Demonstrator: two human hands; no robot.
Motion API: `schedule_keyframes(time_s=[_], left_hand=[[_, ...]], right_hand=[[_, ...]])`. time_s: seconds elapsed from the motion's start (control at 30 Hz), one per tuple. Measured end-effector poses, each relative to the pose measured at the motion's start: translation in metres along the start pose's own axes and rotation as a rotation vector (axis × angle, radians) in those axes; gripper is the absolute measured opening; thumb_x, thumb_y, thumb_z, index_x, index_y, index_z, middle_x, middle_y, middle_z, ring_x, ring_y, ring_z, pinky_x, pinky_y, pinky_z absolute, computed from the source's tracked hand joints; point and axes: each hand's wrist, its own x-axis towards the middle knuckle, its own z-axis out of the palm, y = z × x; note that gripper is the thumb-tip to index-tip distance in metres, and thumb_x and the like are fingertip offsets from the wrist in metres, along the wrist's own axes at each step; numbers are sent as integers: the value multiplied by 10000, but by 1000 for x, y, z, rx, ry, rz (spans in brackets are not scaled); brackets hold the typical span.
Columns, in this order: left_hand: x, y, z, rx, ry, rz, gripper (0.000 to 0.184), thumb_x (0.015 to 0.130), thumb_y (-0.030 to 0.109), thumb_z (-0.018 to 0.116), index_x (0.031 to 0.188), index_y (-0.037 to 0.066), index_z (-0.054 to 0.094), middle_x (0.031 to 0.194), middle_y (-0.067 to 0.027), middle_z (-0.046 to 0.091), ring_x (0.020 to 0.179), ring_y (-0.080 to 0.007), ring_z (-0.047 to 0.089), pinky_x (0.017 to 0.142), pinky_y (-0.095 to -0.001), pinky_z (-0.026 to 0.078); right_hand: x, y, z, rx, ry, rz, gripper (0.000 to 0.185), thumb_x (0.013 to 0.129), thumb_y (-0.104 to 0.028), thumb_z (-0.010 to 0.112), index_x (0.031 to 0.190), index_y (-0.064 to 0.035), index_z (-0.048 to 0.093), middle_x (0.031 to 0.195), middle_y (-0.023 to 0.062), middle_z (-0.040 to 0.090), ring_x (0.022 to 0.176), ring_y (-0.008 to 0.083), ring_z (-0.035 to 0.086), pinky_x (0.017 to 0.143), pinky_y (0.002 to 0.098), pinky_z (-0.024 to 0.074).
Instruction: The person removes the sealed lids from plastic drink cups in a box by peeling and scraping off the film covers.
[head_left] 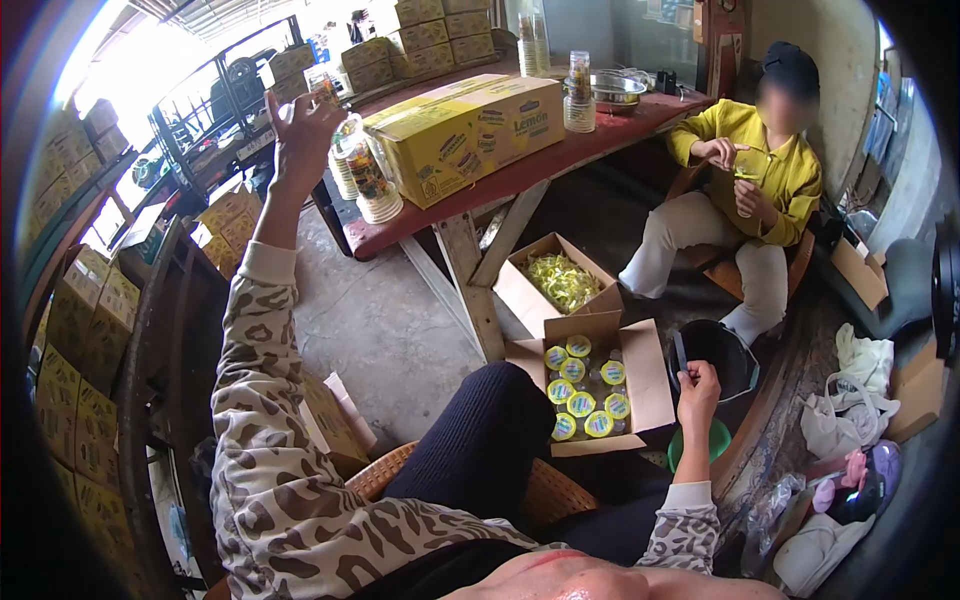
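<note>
Holding a dark, narrow tool, the right hand has its fingers closed round the lower end, just beside the open carton of yellow-lidded cups. Left hand raised at the near end of the red table, fingers spread, close to stacked clear cups; cannot tell whether fingertips touch them. Yellow lemon carton sits directly behind those stacks, blocking part of the tabletop; metal bowl farther along. Under the right hand, a green container, partly hidden by the forearm; black bucket beside the cup carton. Second carton, full of yellow-green pieces, stands between cup carton and table leg. Seated co-worker opposite, both hands at a small item.
</note>
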Motion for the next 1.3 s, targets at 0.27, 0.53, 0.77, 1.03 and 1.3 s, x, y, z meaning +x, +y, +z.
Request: schedule_keyframes(time_s=[0.27, 0.53, 0.77, 1.03, 1.3], left_hand=[[7, 31, 26, 134, -82, 292, 170, 840, 123, 622, 918, 230, 728, 1053, 14, 669, 1257, -229, 521, 1191, -648, 42], [-20, 49, 50, -97, -350, 311, 177, 781, 86, 657, 919, 189, 700, 1035, 15, 634, 1265, -184, 502, 1228, -529, 115], [-31, 38, 70, -302, -206, 367, 142, 810, 70, 598, 888, 118, 707, 1138, -83, 643, 1314, -254, 490, 1228, -523, 142], [-38, 87, 5, -486, -70, 259, 213, 788, -35, 576, 964, 36, 670, 1212, -132, 572, 1321, -282, 476, 1194, -558, 204], [-38, 238, -31, -827, 14, 532, 171, 798, 17, 592, 948, 55, 665, 1172, -109, 608, 1268, -248, 522, 1171, -569, 237]], right_hand=[[1, 0, -4, 11, 18, -20, 195, 775, 79, 695, 937, -3, 623, 856, 107, 586, 727, 229, 616, 680, 352, 493], [3, -5, -8, 30, 13, 0, 200, 772, 76, 698, 940, -4, 625, 852, 110, 583, 734, 240, 618, 677, 354, 491], [3, -6, -10, 25, 22, 2, 194, 773, 61, 697, 942, -2, 624, 858, 123, 587, 756, 270, 623, 703, 376, 493], [2, -6, -8, 12, 55, -21, 176, 757, 41, 691, 901, -35, 624, 828, 136, 589, 759, 327, 609, 690, 413, 480], [0, -4, 2, 1, 48, 2, 155, 775, 3, 706, 903, -35, 627, 846, 123, 610, 764, 310, 631, 688, 409, 502]])
